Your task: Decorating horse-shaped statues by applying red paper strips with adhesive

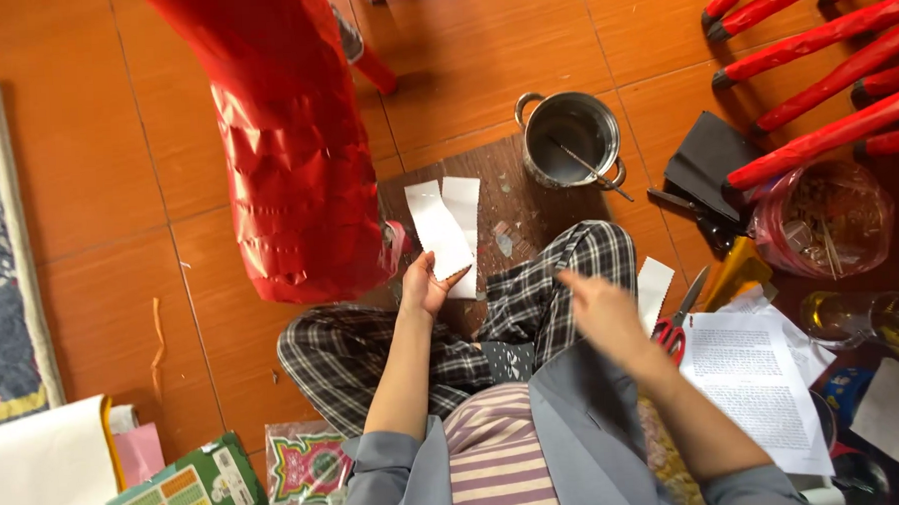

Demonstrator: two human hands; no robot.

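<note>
Our left hand (426,283) pinches the white paper strip (439,230) at its near end, its length running away from us; our right hand (601,312) hovers beside it, blurred, fingers loosely open.

You are wearing black-and-white checked trousers (452,322), a pink-and-white striped top (496,450) and a grey jacket (585,427). Your left hand (423,283) is holding white paper strips (447,228) beside a shiny red foil shape (287,159). Red-handled scissors (676,324) are lying on orange floor tiles (88,175).

Home floor craft spot, orange floor tiles (87,146), metal pot (570,139), scissors (676,324), red paper lantern (292,158)
</note>
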